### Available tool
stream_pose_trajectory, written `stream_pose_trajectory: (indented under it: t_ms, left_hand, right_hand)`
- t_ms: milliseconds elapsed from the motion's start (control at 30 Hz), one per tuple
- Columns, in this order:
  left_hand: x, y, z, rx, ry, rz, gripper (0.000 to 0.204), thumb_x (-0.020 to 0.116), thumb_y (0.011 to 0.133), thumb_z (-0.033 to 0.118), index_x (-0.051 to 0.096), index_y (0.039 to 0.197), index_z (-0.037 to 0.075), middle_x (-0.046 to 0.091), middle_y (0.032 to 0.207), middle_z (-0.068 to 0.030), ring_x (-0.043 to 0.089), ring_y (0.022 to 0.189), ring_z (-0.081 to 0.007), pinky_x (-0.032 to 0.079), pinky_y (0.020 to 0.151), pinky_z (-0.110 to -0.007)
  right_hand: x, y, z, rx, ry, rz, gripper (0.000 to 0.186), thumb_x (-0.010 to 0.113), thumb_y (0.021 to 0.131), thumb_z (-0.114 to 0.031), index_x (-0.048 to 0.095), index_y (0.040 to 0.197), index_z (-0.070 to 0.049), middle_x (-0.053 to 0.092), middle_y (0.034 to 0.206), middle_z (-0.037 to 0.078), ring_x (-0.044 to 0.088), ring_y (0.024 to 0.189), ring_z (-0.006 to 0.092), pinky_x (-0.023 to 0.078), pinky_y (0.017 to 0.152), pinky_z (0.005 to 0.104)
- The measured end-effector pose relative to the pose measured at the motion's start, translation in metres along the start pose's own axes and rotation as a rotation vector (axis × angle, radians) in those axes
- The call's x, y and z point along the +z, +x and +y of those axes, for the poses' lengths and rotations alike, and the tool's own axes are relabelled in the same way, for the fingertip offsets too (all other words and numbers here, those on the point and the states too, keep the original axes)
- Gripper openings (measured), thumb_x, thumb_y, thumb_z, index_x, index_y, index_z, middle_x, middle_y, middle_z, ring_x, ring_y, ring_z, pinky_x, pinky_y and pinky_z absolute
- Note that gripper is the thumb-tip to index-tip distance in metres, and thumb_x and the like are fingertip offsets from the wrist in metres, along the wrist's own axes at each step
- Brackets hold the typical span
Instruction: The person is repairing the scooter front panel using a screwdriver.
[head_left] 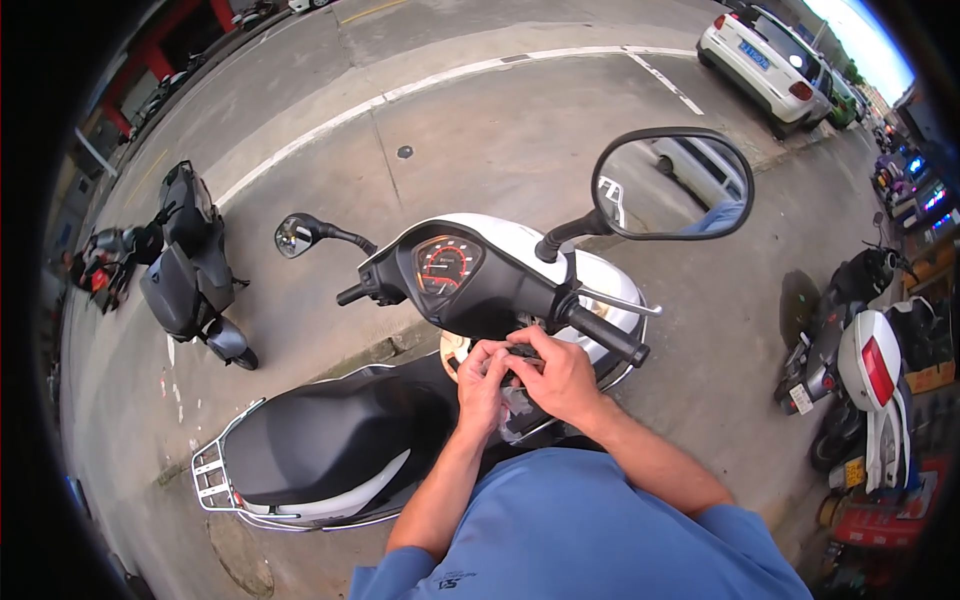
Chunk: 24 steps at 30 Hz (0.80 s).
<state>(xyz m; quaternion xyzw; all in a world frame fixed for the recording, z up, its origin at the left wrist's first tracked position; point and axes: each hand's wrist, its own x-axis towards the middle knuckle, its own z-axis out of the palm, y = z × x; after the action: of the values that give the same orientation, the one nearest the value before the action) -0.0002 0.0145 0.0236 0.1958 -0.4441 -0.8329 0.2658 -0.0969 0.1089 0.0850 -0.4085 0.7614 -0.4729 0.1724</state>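
Both my hands meet just below the handlebar of a white and black scooter (480,230). My left hand (480,390) and my right hand (562,378) are closed, fingertips together around a small dark object (520,353), mostly covered by the fingers. Its kind is too hidden to make out. Below the fingers hangs something clear and crumpled, like thin plastic (514,410). To the right of my hands is the black handlebar grip (607,335) with a silver brake lever (620,302). The round speedometer (447,262) sits above them.
The black scooter seat (340,435) and chrome rear rack (212,478) extend left. A large mirror (675,185) stands above the right grip. A grey scooter (190,275) is parked left, a white scooter (868,365) right, and a white car (765,65) farther off.
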Motion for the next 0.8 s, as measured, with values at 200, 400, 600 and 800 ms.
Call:
stream_pose_trajectory:
  t_ms: [200, 400, 600, 800]
  left_hand:
    - [-0.044, 0.019, -0.011, 0.044, -0.007, 0.303, 0.017, 0.058, 0.099, 0.021, 0.06, 0.098, 0.005, 0.062, 0.081, -0.004, 0.055, 0.065, -0.0102, 0.045, 0.059, -0.023]
    - [-0.164, 0.063, -0.021, 0.11, 0.144, 0.672, 0.027, 0.061, 0.095, 0.03, 0.063, 0.105, 0.006, 0.063, 0.084, -0.0036, 0.057, 0.071, -0.0118, 0.046, 0.059, -0.028]
    - [-0.238, 0.105, 0.013, -0.145, 0.432, 0.704, 0.068, 0.056, 0.09, 0.06, 0.056, 0.128, 0.004, 0.065, 0.104, -0.0121, 0.058, 0.076, -0.0202, 0.045, 0.058, -0.036]
    - [-0.241, 0.146, 0.043, -0.205, 0.655, 0.628, 0.07, 0.055, 0.084, 0.071, 0.071, 0.109, 0.006, 0.068, 0.086, -0.01, 0.057, 0.063, -0.0202, 0.04, 0.044, -0.035]
  right_hand:
    - [-0.002, -0.002, 0.005, -0.031, -0.01, 0.063, 0.023, 0.072, 0.084, -0.012, 0.062, 0.104, -0.006, 0.07, 0.086, 0.017, 0.069, 0.076, 0.0367, 0.053, 0.063, 0.041]
    - [-0.006, -0.002, -0.002, 0.001, -0.027, -0.011, 0.023, 0.066, 0.086, -0.007, 0.061, 0.108, -0.006, 0.069, 0.091, 0.018, 0.067, 0.083, 0.0387, 0.052, 0.068, 0.0424]
    - [-0.005, -0.003, -0.007, -0.001, -0.031, -0.049, 0.021, 0.065, 0.087, -0.007, 0.06, 0.107, -0.006, 0.068, 0.088, 0.017, 0.067, 0.08, 0.0378, 0.051, 0.067, 0.0419]
    - [-0.004, -0.003, 0.002, -0.031, -0.057, 0.007, 0.022, 0.073, 0.083, -0.015, 0.062, 0.1, -0.009, 0.067, 0.079, 0.014, 0.067, 0.07, 0.0322, 0.05, 0.059, 0.0399]
